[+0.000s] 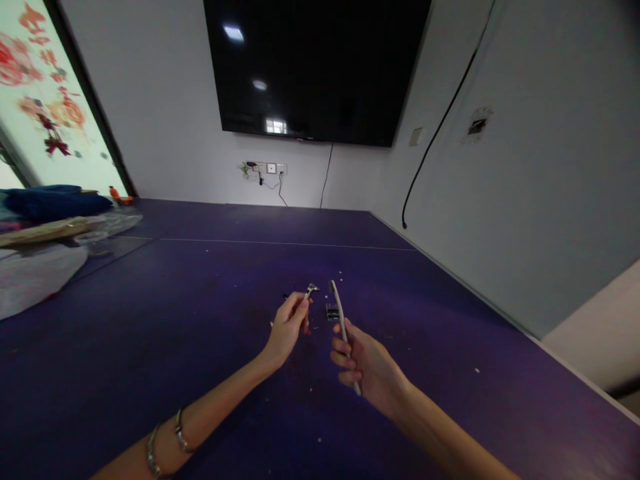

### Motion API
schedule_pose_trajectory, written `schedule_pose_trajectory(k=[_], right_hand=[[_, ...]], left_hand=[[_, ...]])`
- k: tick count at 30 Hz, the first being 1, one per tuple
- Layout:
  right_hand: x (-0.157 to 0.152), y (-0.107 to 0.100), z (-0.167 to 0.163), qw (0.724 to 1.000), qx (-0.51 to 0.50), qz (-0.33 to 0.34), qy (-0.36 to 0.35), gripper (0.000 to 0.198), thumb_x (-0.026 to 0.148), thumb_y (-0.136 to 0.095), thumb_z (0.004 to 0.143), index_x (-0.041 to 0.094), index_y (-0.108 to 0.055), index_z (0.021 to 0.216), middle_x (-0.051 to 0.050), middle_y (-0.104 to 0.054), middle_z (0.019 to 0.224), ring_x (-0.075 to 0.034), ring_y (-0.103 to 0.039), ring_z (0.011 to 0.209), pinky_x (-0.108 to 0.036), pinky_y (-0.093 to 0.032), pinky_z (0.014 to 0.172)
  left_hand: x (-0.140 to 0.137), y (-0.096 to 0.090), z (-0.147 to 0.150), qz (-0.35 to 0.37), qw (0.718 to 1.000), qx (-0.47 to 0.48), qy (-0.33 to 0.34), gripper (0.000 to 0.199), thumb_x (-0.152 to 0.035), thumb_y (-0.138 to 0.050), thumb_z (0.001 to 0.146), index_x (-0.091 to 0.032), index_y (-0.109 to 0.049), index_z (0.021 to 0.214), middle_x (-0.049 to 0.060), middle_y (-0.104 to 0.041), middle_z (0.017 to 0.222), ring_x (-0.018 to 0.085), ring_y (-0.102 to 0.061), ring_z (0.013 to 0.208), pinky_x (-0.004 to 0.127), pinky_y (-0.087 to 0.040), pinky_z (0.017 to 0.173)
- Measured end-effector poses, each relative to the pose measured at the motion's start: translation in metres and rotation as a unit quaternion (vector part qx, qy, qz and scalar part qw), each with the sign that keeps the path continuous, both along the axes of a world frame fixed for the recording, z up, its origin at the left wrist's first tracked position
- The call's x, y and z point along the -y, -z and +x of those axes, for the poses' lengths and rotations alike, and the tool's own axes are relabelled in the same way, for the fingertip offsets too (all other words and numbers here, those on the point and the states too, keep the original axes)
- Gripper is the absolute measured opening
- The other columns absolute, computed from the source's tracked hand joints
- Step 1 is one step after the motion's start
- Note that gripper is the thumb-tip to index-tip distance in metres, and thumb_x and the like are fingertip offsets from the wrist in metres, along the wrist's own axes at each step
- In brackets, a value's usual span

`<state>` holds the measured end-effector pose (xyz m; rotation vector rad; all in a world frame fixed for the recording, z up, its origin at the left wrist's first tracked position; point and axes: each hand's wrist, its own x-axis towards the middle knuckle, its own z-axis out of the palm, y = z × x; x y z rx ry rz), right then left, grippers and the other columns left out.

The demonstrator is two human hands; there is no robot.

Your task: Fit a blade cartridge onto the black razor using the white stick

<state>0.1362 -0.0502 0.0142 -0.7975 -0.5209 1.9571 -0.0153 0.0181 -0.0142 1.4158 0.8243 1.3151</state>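
Note:
My left hand (286,328) is closed, pinching what looks like a razor (312,289) between thumb and fingers. Its small silver and dark head sticks out beyond the fingertips, while most of the handle is hidden. A light-coloured toothbrush (339,303) stands nearly upright in my right hand (367,363), whose fingers wrap round the handle. The dark bristles at its top face left, toward the razor head but apart from it. Behind the toothbrush, a small black rectangular piece (332,311) lies on the purple surface (225,373).
White crumbs dot the surface around my hands. Cloths (55,202), clear plastic and an orange object (120,195) lie at the far left. A large television (320,73) hangs on the wall above sockets (271,168). A black cable (440,127) dangles at the right wall.

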Motion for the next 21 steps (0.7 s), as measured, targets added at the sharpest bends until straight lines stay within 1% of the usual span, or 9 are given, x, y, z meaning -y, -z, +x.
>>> schedule_pose_trajectory(k=[3,5,8,12,17,21], right_hand=[[0.007,-0.002,-0.003,0.999,-0.039,0.008,-0.025,0.023,0.038,-0.059,0.079,0.018,-0.048,0.080,0.009,-0.034,0.050,-0.002,-0.020,0.037,-0.013,-0.007,0.034],[0.011,-0.002,-0.004,0.997,-0.062,0.015,-0.038,0.023,0.037,-0.060,0.079,0.018,-0.048,0.080,0.010,-0.032,0.048,-0.001,-0.016,0.036,-0.013,-0.006,0.033],[0.018,0.001,-0.007,0.995,-0.087,0.006,-0.051,0.024,0.038,-0.062,0.077,0.019,-0.048,0.080,0.011,-0.029,0.045,-0.001,-0.012,0.034,-0.013,-0.006,0.033],[0.029,0.006,-0.011,0.993,-0.106,-0.002,-0.050,0.026,0.040,-0.065,0.075,0.020,-0.049,0.079,0.012,-0.026,0.043,-0.001,-0.010,0.034,-0.014,-0.006,0.032],[0.028,0.003,-0.010,0.991,-0.125,0.003,-0.040,0.024,0.037,-0.064,0.076,0.019,-0.049,0.077,0.012,-0.023,0.044,-0.002,-0.010,0.034,-0.013,-0.006,0.032],[0.035,0.008,-0.018,0.990,-0.136,-0.009,-0.040,0.023,0.038,-0.064,0.076,0.019,-0.051,0.076,0.012,-0.025,0.043,-0.002,-0.011,0.034,-0.014,-0.006,0.032]], left_hand=[[0.005,0.000,0.001,-0.014,1.000,-0.009,0.014,0.031,-0.048,-0.051,0.081,-0.017,-0.051,0.084,-0.007,-0.039,0.057,0.005,-0.035,0.043,0.016,-0.029,0.038],[0.008,-0.002,0.002,-0.023,0.999,-0.011,0.022,0.031,-0.048,-0.051,0.081,-0.017,-0.051,0.084,-0.007,-0.039,0.057,0.005,-0.034,0.044,0.015,-0.026,0.038],[0.010,-0.003,0.002,-0.014,0.999,-0.008,0.027,0.030,-0.047,-0.051,0.081,-0.017,-0.051,0.083,-0.007,-0.038,0.057,0.004,-0.031,0.043,0.015,-0.024,0.038],[0.010,-0.004,0.001,-0.008,1.000,-0.007,0.021,0.031,-0.048,-0.052,0.081,-0.017,-0.052,0.083,-0.007,-0.037,0.057,0.004,-0.029,0.042,0.016,-0.022,0.037],[0.013,-0.002,0.002,-0.011,0.999,-0.015,0.033,0.032,-0.049,-0.051,0.081,-0.017,-0.052,0.084,-0.007,-0.037,0.056,0.004,-0.029,0.042,0.016,-0.022,0.037],[0.013,-0.002,0.002,-0.017,0.999,-0.009,0.025,0.032,-0.049,-0.053,0.079,-0.017,-0.052,0.083,-0.007,-0.037,0.056,0.004,-0.029,0.042,0.016,-0.022,0.037]])
